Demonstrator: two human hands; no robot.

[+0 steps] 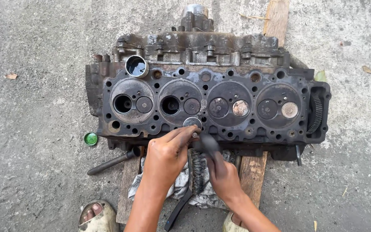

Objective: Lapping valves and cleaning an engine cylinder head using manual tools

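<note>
A greasy engine cylinder head (237,129) lies face up on wooden planks, with round chambers and valves in a row. My left hand (166,157) holds an engine valve (193,123) by its stem, the round head pointing at the cylinder head's near edge. My right hand (222,172) grips a dark tool or rag (209,145), blurred, against the valve stem. The two left chambers each show an open valve hole (123,104).
A small metal cup (137,66) stands on the head's far left. A green cap (91,138) and a dark metal bar (112,162) lie on the concrete at left. A dirty rag (181,184), wire brush (197,169), planks (252,176) and my sandalled foot (95,215) are near me.
</note>
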